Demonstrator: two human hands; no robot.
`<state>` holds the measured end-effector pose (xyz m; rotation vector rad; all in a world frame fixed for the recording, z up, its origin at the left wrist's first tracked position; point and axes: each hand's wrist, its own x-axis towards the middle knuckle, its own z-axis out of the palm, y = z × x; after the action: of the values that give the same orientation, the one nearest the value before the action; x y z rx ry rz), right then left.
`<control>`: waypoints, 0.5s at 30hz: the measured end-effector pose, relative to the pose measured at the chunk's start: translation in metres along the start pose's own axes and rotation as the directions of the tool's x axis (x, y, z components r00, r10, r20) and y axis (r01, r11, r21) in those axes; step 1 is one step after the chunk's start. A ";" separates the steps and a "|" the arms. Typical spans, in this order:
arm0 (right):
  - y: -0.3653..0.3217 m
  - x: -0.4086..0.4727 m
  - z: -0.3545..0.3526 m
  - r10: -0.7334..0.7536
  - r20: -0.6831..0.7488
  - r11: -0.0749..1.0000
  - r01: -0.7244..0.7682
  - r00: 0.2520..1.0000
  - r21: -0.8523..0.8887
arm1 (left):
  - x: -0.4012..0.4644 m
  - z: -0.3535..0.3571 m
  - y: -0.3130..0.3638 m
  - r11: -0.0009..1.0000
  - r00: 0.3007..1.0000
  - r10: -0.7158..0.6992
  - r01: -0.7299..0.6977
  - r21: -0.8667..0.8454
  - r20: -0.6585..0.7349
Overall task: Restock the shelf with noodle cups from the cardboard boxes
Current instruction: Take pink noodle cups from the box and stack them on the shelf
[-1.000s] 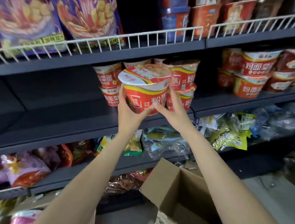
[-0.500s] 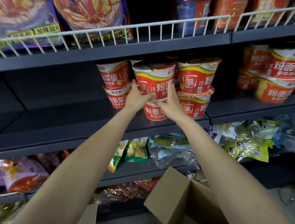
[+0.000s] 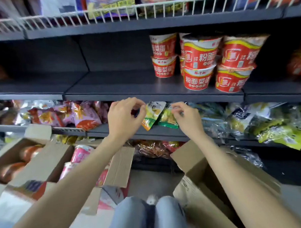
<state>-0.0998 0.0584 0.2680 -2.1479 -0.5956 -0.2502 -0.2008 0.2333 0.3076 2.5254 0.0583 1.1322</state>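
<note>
Hovering empty, loosely curled: left hand point(image 3: 124, 118), right hand point(image 3: 186, 119), between cups; next needing a reach into the open brown cardboard box point(image 3: 200, 166) for another red noodle cup point(image 3: 198, 53).

Front lower red noodle cup point(image 3: 198, 79): big white words 粉面菜蛋 on red band.
Cup on top of it point(image 3: 202, 53): white words 粉面, rest hidden by next cup.
Back lower cup point(image 3: 164, 68): 粉面菜蛋 again.
Back upper cup point(image 3: 162, 46): only 菜蛋 shows.
Right lower cup point(image 3: 231, 81): 粉 at its edge, plus small white-framed box, too blurry to read.
Small red writing on white rims: too tiny to read.
Snack bags and cardboard boxes: words too blurry.
</note>
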 end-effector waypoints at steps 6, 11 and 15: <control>-0.037 -0.044 0.084 -0.180 0.235 0.954 0.228 0.955 -0.194 | -0.095 -0.039 -0.108 0.936 0.897 -0.345 0.307 0.171 0.278; -0.059 -0.055 0.179 -0.169 0.485 0.936 0.293 0.858 -0.193 | -0.158 -0.050 -0.195 0.706 0.571 -0.706 0.619 0.345 0.420; -0.059 -0.055 0.261 -0.123 0.627 0.944 0.286 0.769 -0.165 | -0.191 -0.035 -0.259 0.602 0.441 -0.783 0.715 0.356 0.439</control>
<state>-0.1861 0.2786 0.1307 -2.4075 -1.2370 0.2945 -0.3264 0.4498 0.1017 2.3428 1.0249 -0.0073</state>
